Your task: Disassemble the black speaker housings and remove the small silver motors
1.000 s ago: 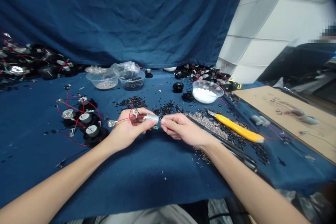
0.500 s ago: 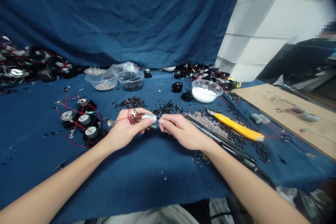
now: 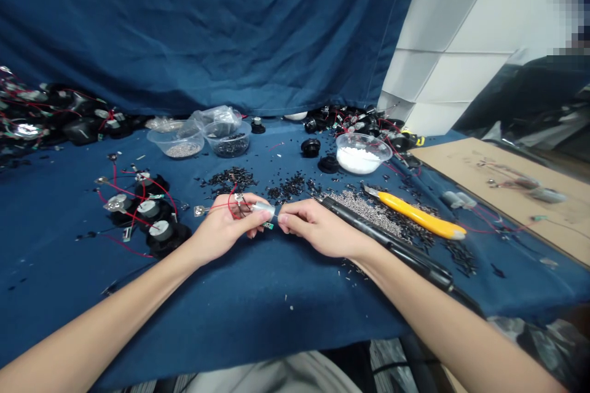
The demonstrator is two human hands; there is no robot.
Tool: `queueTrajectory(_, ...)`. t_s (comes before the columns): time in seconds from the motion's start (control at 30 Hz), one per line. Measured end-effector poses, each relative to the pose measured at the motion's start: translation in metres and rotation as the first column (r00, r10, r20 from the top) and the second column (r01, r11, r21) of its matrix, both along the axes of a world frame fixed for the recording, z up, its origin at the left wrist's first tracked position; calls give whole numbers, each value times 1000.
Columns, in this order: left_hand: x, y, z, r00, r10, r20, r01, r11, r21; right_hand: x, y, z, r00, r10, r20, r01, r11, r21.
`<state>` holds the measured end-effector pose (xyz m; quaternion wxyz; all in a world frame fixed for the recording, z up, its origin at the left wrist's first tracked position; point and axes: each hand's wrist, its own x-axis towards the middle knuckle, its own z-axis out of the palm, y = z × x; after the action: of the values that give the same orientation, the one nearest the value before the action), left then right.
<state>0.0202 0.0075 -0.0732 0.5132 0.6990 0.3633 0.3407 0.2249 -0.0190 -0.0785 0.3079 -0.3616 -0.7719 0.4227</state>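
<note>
Silver metal in the left hand [image 3: 228, 227]: saw a small cylinder [image 3: 263, 210] pinched between thumb and fingers. Noted its long axis running roughly sideways, its free end turned toward the right hand [image 3: 318, 230]. Placed that hand's fingertips just beside the free end, not wrapped around it; counted the left hand nearer, being in contact. Found the right thumb pressed to curled fingers, seemingly on a thin pale piece [image 3: 276, 216], too small to identify.

Made out red wires [image 3: 229, 204] left of the cylinder and a green circuit board [image 3: 268, 226] just below it.

Saw blue cloth [image 3: 258, 313] beneath; well left of the cylinder, black housings [image 3: 168, 244]; to its right, a heap of metal bits [image 3: 364, 212], a black tool [image 3: 415, 261] and a yellow knife [image 3: 419, 215]. Beyond the cylinder, noticed clear bowls [image 3: 159, 146], then a blue curtain [image 3: 207, 24]; far to its right, white panels [image 3: 437, 67].
</note>
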Motion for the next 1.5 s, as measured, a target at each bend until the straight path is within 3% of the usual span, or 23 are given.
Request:
queueTrajectory(0.33, 2, 3, -6, 999, -10, -51, 11, 1000, 29, -2, 3, -14, 999, -38, -9, 38, 999, 12)
queueTrajectory(0.5, 0, 5, -3, 994, 0, -109, 7, 998, 67, 0, 3, -18, 989, -4, -149, -24, 982, -188)
queueTrajectory(0.73, -5, -1, 8, 967, -59, -248, 88, 990, 108, 3, 6, -12, 956, 84, -280, -196, 896, -400)
queueTrajectory(0.97, -2, -1, 5, 968, -62, -243, 92, 990, 111, 1, 5, -7, 966, -6, -258, -120, 876, -467)
queueTrajectory(1.03, -3, -1, 7, 962, -30, -273, 67, 990, 127, 3, 4, -5, 990, -10, -141, -47, 917, -396)
queueTrajectory(1.13, -5, 0, 10, 949, 35, -313, 17, 987, 162, 4, 2, -5, 990, -63, 125, 70, 996, -53)
queueTrajectory(1.23, -8, 3, 10, 946, 73, -317, -19, 985, 172, 2, -1, -6, 966, -88, 242, 38, 979, 203)
queueTrajectory(1.5, -9, 4, 8, 944, 96, -316, -37, 981, 188, -5, -3, -8, 938, -26, 347, -79, 955, 285)
